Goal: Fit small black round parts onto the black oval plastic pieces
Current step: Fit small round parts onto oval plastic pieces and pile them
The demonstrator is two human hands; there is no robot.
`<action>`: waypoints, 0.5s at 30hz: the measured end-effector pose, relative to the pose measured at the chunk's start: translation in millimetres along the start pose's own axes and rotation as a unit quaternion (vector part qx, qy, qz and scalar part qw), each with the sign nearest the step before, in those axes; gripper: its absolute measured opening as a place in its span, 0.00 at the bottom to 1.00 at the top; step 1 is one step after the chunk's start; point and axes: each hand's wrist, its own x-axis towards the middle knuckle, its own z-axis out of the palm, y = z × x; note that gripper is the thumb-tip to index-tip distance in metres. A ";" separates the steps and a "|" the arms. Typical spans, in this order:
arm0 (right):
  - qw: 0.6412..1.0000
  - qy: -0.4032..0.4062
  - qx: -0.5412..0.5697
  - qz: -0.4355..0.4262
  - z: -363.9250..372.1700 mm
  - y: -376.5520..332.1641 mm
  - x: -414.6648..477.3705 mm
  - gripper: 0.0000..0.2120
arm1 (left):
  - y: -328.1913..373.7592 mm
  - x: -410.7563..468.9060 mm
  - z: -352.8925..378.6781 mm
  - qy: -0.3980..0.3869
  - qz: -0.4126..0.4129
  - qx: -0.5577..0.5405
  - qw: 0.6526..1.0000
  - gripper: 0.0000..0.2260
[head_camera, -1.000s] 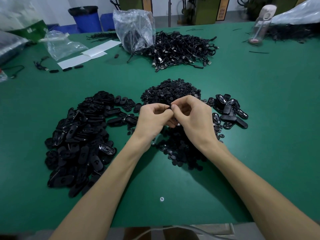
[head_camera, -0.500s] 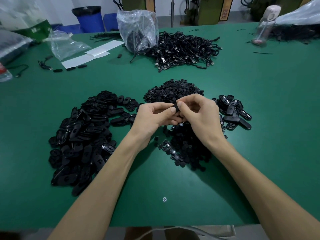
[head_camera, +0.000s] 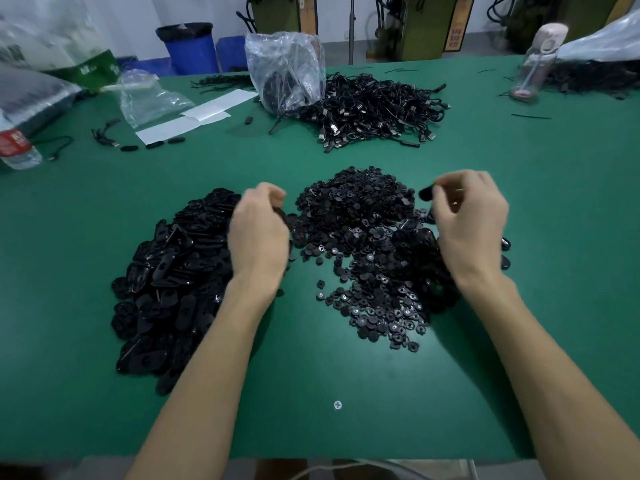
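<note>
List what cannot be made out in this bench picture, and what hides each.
1. Head view: whether the left hand grips anything; curled fingers and blur hide it.
2. Head view: whether the black piece pinched by the right hand carries a round part; blurred, too small.
3. Head view: pieces behind the right hand; the hand covers most of them.
4. Head view: the water bottle; cut off by the left edge.

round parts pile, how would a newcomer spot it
Start at the green table and skip the tangled cable heap at the back. Nearer, between the left hand and right hand, lies the round parts pile: tiny discs, unlike the long oval pieces beside it.
</note>
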 end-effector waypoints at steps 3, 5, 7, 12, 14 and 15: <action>0.996 -0.010 -0.074 0.054 -5.1 19.4 6.4 0.08 | -21.8 17.8 -13.7 0.004 -0.071 0.163 0.984 0.18; 0.991 -0.015 -0.100 0.083 -6.6 27.0 8.4 0.09 | -30.9 20.7 -17.3 -0.028 -0.117 0.210 0.970 0.17; 0.987 -0.026 -0.123 0.100 -7.1 30.9 10.1 0.10 | -37.0 19.8 -16.5 -0.035 -0.116 0.233 0.965 0.17; 0.973 -0.079 -0.183 0.115 -3.1 28.3 6.6 0.14 | -42.7 20.8 -10.6 -0.038 -0.111 0.209 0.971 0.11; 0.974 -0.082 -0.188 0.100 -1.4 25.7 4.9 0.13 | -44.7 21.6 -8.6 -0.039 -0.120 0.196 0.972 0.11; 0.976 -0.086 -0.185 0.078 -0.3 23.9 4.1 0.12 | -45.5 21.7 -7.7 -0.035 -0.122 0.193 0.973 0.11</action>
